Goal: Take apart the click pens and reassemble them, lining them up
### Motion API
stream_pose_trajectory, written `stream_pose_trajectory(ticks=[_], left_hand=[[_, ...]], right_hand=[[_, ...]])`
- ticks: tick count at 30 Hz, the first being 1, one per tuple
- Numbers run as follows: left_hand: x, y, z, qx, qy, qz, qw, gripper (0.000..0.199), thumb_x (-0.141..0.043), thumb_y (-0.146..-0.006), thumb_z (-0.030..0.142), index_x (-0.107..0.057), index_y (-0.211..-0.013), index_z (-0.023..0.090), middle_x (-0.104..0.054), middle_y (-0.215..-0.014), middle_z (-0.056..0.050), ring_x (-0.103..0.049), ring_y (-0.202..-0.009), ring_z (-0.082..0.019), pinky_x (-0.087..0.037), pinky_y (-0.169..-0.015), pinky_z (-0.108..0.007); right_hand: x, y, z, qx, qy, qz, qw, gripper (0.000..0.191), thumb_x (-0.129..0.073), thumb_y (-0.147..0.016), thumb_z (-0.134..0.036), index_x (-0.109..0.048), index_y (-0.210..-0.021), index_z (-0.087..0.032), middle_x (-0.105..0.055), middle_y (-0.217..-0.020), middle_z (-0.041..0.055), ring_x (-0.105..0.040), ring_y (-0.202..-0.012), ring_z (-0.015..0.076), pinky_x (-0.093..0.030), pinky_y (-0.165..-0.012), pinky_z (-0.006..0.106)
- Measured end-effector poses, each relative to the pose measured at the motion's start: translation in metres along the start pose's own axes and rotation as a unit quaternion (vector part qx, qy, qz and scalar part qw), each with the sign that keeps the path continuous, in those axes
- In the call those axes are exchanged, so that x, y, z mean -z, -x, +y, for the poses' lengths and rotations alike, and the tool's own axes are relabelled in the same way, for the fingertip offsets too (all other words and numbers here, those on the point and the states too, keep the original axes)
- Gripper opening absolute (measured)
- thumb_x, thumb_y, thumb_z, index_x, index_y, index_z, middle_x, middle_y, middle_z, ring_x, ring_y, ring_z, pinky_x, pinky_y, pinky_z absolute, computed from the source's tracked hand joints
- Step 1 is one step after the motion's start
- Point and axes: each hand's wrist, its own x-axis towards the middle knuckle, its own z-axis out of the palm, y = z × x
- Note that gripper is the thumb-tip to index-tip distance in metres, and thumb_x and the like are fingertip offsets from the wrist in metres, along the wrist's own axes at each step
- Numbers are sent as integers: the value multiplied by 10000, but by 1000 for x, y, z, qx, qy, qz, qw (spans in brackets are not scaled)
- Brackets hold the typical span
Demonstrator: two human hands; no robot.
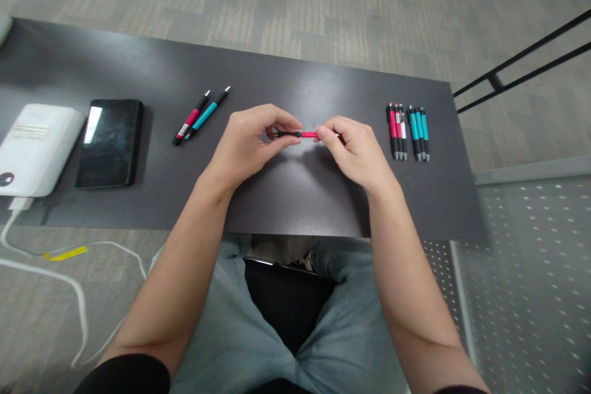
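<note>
Both of my hands hold one red and black pen (pixel 308 134) level above the middle of the dark table. My left hand (pixel 252 138) pinches its black end between thumb and fingers. The red end is gripped by my right hand (pixel 353 146), whose fingers hide part of it. To the left lie a red and black pen (pixel 191 118) and a blue and black pen (pixel 209 112), side by side at a slant. Right of my hands, several red and white pens (pixel 398 131) lie in a row, beside a group of several blue pens (pixel 418 133).
On the left of the table (pixel 295 197) are a black phone-like device (pixel 109 143) and a white power bank (pixel 39 149) with a white cable (pixel 16 221) hanging over the front edge. A black metal frame (pixel 496 80) stands past the right edge.
</note>
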Motion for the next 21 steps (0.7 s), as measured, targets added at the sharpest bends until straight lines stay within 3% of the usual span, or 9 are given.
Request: stream_pose_trajectory(ticks=[4,8,12,14,18,21], left_hand=[[0,-1,1,7,-11,-6,1000,164,-984,-1110,416,-966,-1164,262,-965,-1094,-67,-871,-939,-245,-721,-883,-383],[-2,-1,3,5,-4,-8,1000,169,-975,-1114,425,-968,-1130,256,-956,-1052,-68,-860,-908,-242,-711,-860,-376],[-3,-1,3,2,2,-14,1000,176,-985,-1117,432,-967,-1136,258,-959,-1062,-68,-868,-913,-243,-711,-869,-378],[-2,-1,1,0,4,-19,1000,173,-983,-1126,429,-966,-1154,259,-962,-1078,-68,-876,-925,-246,-714,-878,-381],[1,-1,0,-11,3,-19,1000,182,-984,-1136,438,-966,-1168,259,-962,-1090,-66,-882,-935,-247,-716,-881,-381],[0,-1,1,-10,-9,-21,1000,183,-974,-1143,442,-967,-1174,262,-961,-1091,-63,-877,-937,-247,-718,-892,-389]], right_hand=[[1,2,-3,-14,-11,-4,1000,677,-792,-1145,-966,-835,-1157,-291,-685,-859,-5,-588,-780,221,-481,-784,384],[1,-2,-3,-3,9,-5,1000,806,-658,-1171,-1032,-821,-954,-273,-787,-908,63,-654,-849,250,-527,-860,415],[2,-4,-1,-17,19,-18,1000,877,-628,-1157,-1068,-842,-883,-263,-798,-863,69,-656,-809,241,-548,-876,426],[3,-2,-2,-20,15,-25,999,835,-696,-1147,-1040,-886,-914,-261,-846,-917,83,-705,-849,253,-570,-902,430],[2,2,-6,-18,-5,-16,1000,583,-897,-1121,-851,-948,-1154,-271,-917,-1083,80,-773,-954,271,-595,-926,416],[0,1,-6,-8,-4,-21,1000,568,-829,-1177,-822,-925,-1117,-265,-903,-1052,73,-756,-933,260,-588,-921,408]])
